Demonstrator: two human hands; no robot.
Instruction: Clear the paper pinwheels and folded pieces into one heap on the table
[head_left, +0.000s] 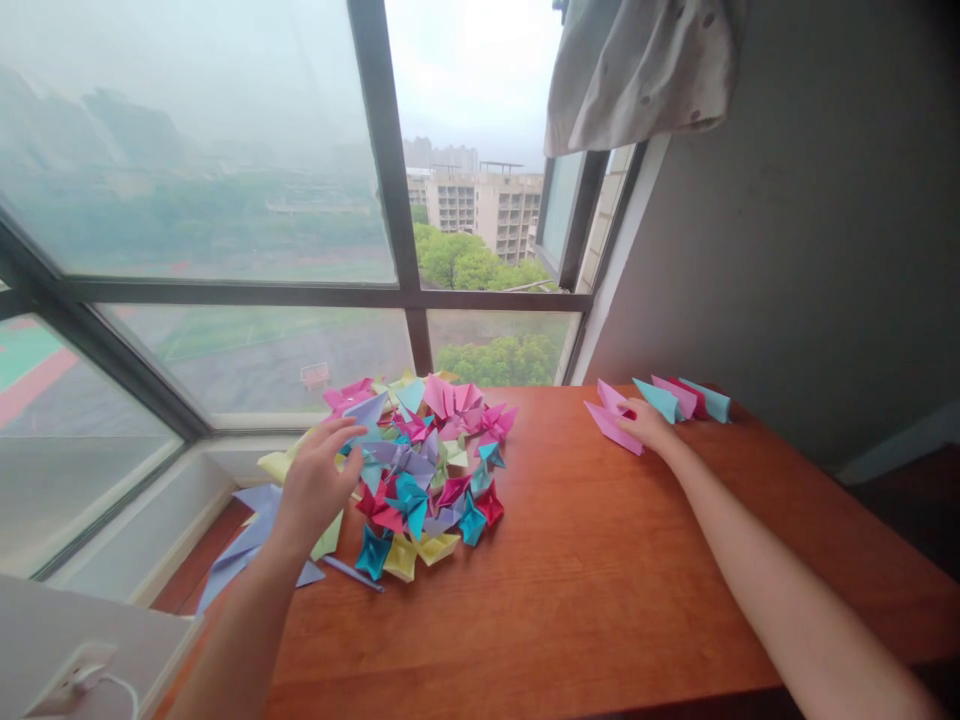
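My right hand (646,424) pinches a pink paper airplane (613,424) at the right back of the table. Beside it, to its right, stand several more folded paper airplanes in a row, among them a light blue one (655,400) and a teal one at the end (709,402). My left hand (321,478) has its fingers apart over the left side of a heap of folded coloured paper. A lavender folded paper (367,410) shows just past its fingertips. In the heap lie a teal paper piece (409,503) and a yellow paper boat (437,547).
The brown wooden table (555,600) stands against a large window (225,292). Lavender paper airplanes (244,545) lie at the left edge, partly behind my left forearm. A curtain (637,75) hangs above, and a socket with a white plug (79,680) is at the lower left.
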